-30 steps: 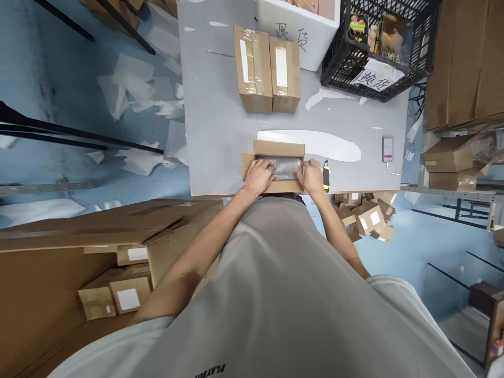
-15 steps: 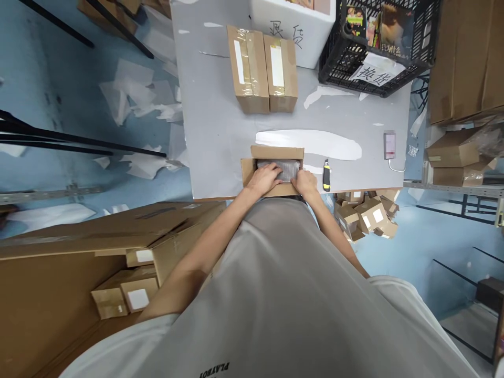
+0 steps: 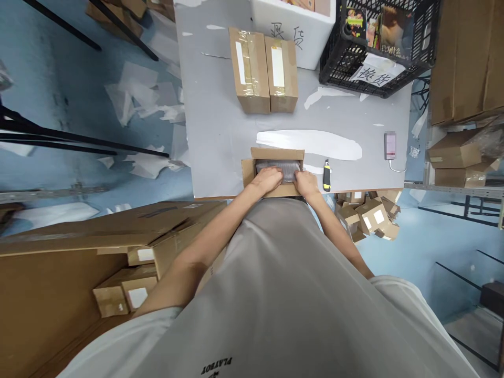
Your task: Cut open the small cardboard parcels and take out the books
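Note:
A small open cardboard box (image 3: 277,153) sits at the table's near edge, its flaps folded outward. Inside it lies an item in clear, greyish plastic wrap (image 3: 290,169); its contents cannot be made out. My left hand (image 3: 269,179) reaches over the box's left side, fingers bent down onto the wrapped item. At the right end, my right hand (image 3: 306,182) curls its fingers over the box wall against the item. Both sets of fingertips are partly hidden. Just right of that hand lies a black and yellow box cutter (image 3: 326,176).
Two taped cartons (image 3: 262,73) stand farther back on the grey table (image 3: 214,131). Behind them are a white foam box (image 3: 293,31) and a black crate (image 3: 378,47) of books. A phone (image 3: 389,145) on a cable lies right. A large carton (image 3: 51,310) stands at lower left.
My left fingers have drawn together and bent further down into the box. My right hand has shifted slightly at the right end. The box stays in place.

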`<state>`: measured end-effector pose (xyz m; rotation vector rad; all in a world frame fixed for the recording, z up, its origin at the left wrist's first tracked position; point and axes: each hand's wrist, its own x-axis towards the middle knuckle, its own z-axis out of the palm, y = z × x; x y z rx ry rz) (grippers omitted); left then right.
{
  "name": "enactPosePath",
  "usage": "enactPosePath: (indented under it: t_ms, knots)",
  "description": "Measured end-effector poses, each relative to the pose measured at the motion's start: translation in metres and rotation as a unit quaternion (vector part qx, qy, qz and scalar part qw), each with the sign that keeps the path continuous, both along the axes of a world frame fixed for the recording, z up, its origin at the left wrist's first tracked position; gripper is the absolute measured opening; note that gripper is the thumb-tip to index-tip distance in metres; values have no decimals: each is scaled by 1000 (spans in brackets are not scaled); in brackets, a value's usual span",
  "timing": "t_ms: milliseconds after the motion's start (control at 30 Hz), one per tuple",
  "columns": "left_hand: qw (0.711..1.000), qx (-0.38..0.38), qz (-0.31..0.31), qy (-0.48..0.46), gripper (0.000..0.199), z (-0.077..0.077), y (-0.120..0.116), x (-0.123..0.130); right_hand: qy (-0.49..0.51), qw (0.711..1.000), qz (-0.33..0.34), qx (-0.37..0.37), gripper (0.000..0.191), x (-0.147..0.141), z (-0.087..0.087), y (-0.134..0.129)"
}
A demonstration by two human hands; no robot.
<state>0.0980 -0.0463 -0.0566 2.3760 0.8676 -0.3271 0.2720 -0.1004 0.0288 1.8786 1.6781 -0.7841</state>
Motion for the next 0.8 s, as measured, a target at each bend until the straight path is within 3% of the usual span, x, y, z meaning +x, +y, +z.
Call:
enactPosePath:
  t_ms: [133,333,633,800]
  knots:
    - [1000,-8,2,17,26,-6,10,-1,18,1000,23,0,38,2,-6,1]
    - [999,15,-41,8,35,-8,20,7,29,999,22,12,37,8,-9,1]
    - [999,38,-4,-33,44,7,29,0,42,997,47,41,33,15,-10,14]
    - [998,44,25,-46,39,7,28,-10,31,997,59,47,37,15,-16,16]
